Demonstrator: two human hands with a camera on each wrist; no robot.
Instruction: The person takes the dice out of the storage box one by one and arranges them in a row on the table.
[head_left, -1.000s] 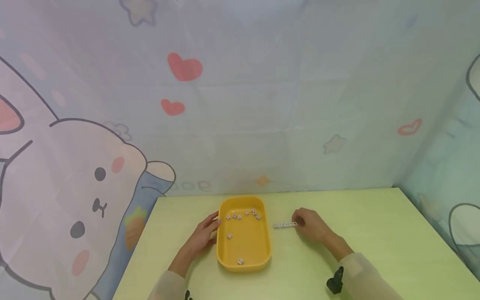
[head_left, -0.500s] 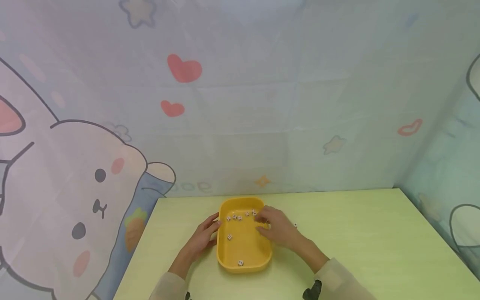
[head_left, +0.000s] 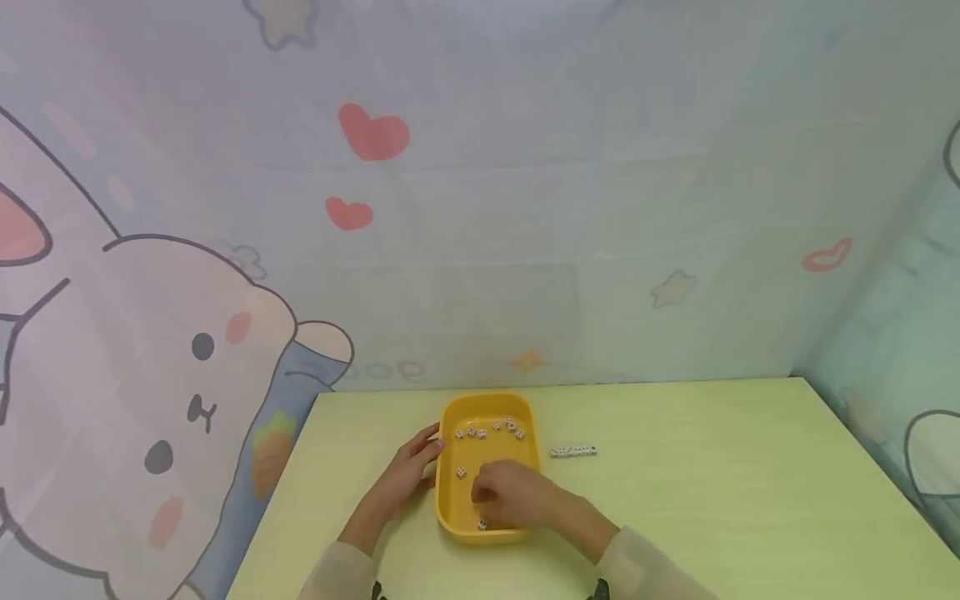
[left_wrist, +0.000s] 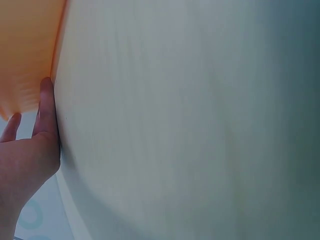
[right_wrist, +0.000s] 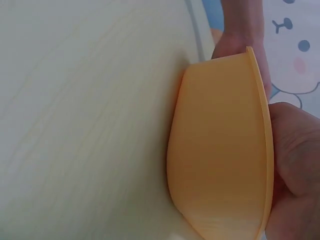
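A yellow tray [head_left: 447, 500] stands on the table with several small white dice inside, some near its far end [head_left: 482, 433]. My left hand [head_left: 402, 471] rests against the tray's left side, its fingers along the wall in the left wrist view. My right hand [head_left: 517, 493] reaches over the right rim into the front half of the tray, fingers bent downward. Close to its thumb lies a die [head_left: 482, 525]. The tray wall hides the right fingertips in the right wrist view. A short row of dice [head_left: 573, 451] lies on the table, right of the tray.
The pale yellow-green table [head_left: 705, 475] extends to the right of the tray. Behind it hangs a cloth backdrop [head_left: 480, 317] with hearts, stars and a cartoon rabbit. Another cloth side [head_left: 915, 350] borders the table at the right.
My right hand moved left from the row of dice to the tray's right side, then toward the tray's front. The row is in full view again. My left hand has stayed put.
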